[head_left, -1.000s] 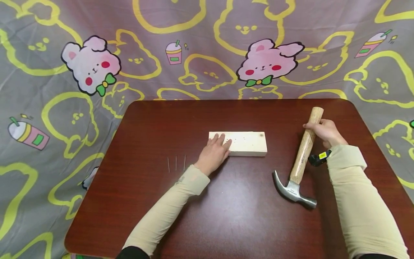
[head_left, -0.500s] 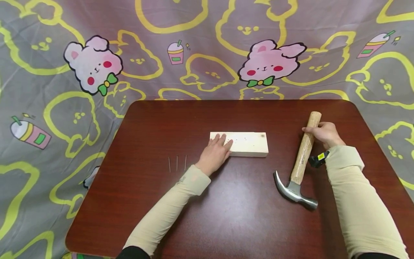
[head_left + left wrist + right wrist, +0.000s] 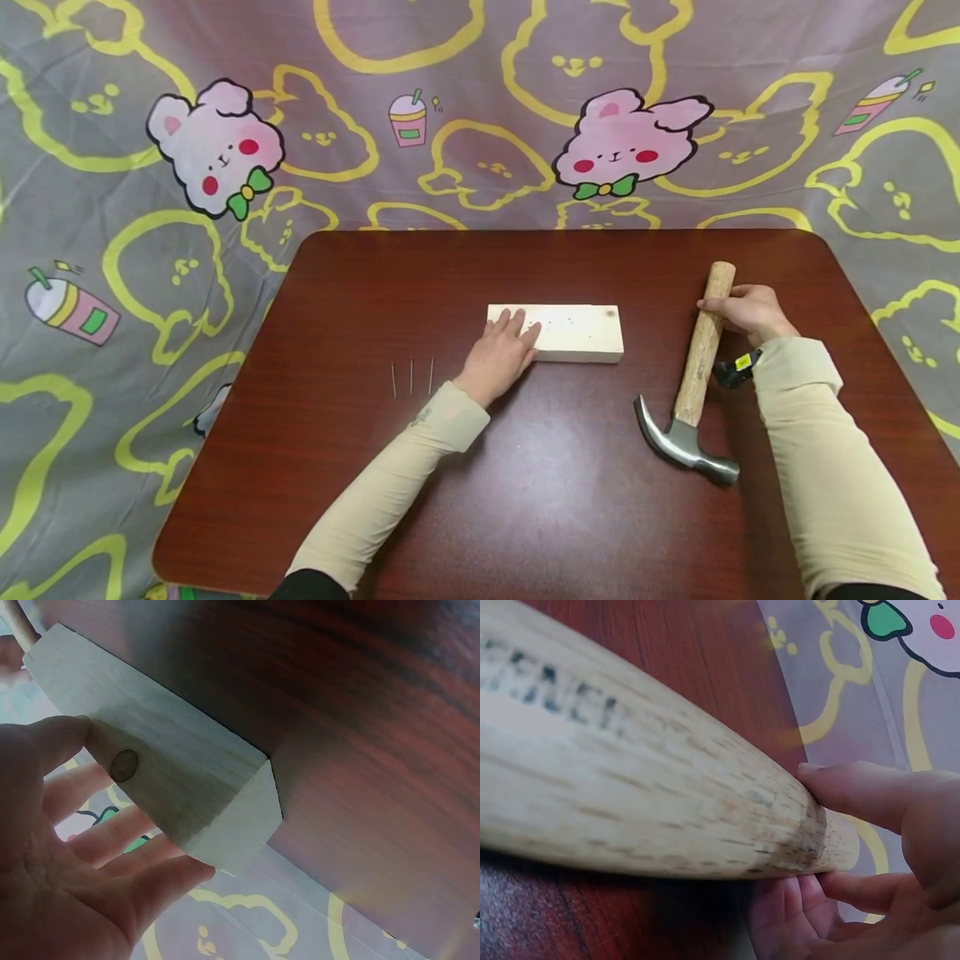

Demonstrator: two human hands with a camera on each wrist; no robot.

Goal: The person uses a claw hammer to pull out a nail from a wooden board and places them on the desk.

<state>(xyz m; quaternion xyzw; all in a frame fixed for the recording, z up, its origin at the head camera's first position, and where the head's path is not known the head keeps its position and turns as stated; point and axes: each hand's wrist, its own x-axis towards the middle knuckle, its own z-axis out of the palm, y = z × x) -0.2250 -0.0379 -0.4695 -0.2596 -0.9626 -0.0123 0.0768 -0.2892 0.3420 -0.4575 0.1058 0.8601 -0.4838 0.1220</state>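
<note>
My left hand rests with its fingers spread on the left end of a pale wooden block, near the middle of the table. In the left wrist view, the block's near face shows a round dark knot, and the thumb lies along its edge. Toward the right side, my right hand pinches a claw hammer close to the handle's end. Its steel head points toward me, claw to the left. Thumb and fingers sit on either side of the handle in the right wrist view.
Several small holes or marks dot the block's top. Left of my left hand, 3 nails lie in a row on the dark red table. A patterned curtain hangs behind the table and along its sides.
The handle's end has come a little toward me and to the left with my right hand, while the hammer's head stays nearly in place. My left hand stays on the block.
</note>
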